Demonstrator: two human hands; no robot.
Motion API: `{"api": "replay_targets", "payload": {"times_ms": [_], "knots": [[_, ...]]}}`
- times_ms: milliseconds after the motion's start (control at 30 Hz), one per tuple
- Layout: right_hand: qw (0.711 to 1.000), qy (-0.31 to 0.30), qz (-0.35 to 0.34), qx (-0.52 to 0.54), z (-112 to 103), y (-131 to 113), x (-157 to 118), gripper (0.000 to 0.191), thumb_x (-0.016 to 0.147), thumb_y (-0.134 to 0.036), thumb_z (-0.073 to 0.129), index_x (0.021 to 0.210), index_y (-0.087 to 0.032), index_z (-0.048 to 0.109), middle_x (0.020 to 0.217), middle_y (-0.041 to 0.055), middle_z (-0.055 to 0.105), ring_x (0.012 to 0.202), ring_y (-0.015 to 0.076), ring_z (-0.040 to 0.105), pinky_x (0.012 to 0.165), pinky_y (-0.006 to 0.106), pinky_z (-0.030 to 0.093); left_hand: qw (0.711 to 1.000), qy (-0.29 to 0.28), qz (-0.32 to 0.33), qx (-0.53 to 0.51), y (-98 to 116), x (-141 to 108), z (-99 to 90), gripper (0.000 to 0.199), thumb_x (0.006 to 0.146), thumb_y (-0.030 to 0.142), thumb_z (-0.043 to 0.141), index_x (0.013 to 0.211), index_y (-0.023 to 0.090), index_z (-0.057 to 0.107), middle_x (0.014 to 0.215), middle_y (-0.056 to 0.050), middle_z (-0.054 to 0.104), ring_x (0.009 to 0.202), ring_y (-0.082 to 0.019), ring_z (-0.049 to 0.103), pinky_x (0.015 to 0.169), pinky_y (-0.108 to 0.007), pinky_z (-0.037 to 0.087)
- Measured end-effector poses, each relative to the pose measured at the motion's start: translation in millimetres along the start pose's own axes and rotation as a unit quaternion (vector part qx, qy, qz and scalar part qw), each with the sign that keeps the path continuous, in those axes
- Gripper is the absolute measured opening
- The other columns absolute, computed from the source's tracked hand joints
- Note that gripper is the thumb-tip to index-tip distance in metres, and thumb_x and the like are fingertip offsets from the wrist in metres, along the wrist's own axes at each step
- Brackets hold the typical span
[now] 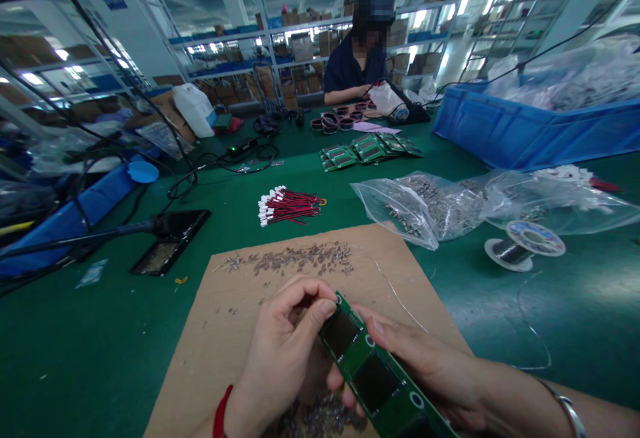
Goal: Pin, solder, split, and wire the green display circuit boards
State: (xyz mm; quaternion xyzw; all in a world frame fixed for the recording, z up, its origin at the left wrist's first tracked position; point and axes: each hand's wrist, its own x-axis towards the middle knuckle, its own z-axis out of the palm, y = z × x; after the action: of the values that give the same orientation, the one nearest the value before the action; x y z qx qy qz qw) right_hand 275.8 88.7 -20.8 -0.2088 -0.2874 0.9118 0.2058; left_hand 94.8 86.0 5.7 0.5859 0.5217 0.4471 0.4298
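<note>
Green bench (115, 331) carries cardboard sheet (195, 365); above it, right hand (415, 351) grips one circuit board (377, 381) by its sides, best kept steady, while left hand (283, 338) pinches the far end, ideally lightly.

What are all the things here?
circuit board: one, green, both hands
metal parts: many, greyish, on cardboard
cardboard: one, brown, on table
table: one, green, beneath cardboard
wires: many, red and black, beyond cardboard
board pile: one, green, farther back
plastic bags: several, clear, right
spool: one, white, right
bins: two, blue, left and right
jug: one, white, back left
tray: one, black, left
co-worker: one, navy top, across table
shelves: several, pale, background
left hand: one, red wristband, on board
right hand: one, silver bracelet, on board
</note>
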Motion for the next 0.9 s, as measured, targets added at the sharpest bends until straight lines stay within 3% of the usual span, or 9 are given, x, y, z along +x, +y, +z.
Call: {"api": "replay_targets", "payload": {"times_ms": [433, 900], "knots": [[1.000, 0.006, 0.001, 0.003, 4.5, -1.2, -1.1, 0.058, 0.086, -0.049, 0.056, 0.130, -0.016, 0.040, 0.101, 0.0132, 0.065, 0.084, 0.0143, 0.064, 0.076, 0.027, 0.047, 0.998, 0.018, -0.045, -0.047, -8.2, -1.8, 1.8, 0.012, 0.080, 0.033, 0.063, 0.078, 0.022, 0.059, 0.071, 0.002, 0.059, 0.067, -0.012, 0.055, 0.059, -0.025, 0.044], [1.000, -0.011, -0.002, 0.002, 6.5, -3.9, -2.8, 0.059, 0.084, -0.048, 0.060, 0.128, -0.014, 0.039, 0.098, 0.0116, 0.064, 0.080, 0.0116, 0.063, 0.074, 0.025, 0.044, 0.976, -0.056, -0.109, -0.181, -4.9, 3.0, -3.5, 0.017, 0.074, 0.030, 0.071, 0.076, 0.019, 0.057, 0.069, 0.003, 0.056, 0.063, -0.009, 0.051, 0.056, -0.021, 0.041]]}}
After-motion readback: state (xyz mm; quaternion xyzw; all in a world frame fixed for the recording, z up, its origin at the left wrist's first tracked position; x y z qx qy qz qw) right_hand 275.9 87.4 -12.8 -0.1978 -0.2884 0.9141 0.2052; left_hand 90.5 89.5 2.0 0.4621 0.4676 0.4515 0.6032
